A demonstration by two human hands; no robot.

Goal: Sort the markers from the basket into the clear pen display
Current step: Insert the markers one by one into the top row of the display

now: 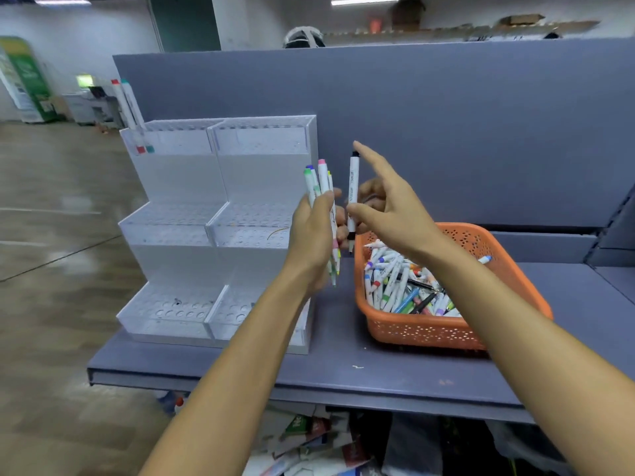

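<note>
My left hand point(314, 231) grips a bundle of several white markers point(323, 187) with green, blue, pink and yellow caps, held upright in front of the clear pen display point(178, 218). My right hand point(388, 204) pinches one white marker with a black cap point(353, 187) upright between thumb and fingers, its index finger pointing up. The display has three stepped tiers of holes; a red-capped and a teal-capped marker point(129, 104) stand in its top left corner. The orange basket point(429, 329) on the right holds many loose markers point(395, 283).
Display and basket stand on a grey-blue shelf point(343, 369) with a grey back panel point(446, 132). Papers and bags lie under the shelf. To the left is open wooden floor, with machines and a green banner far off.
</note>
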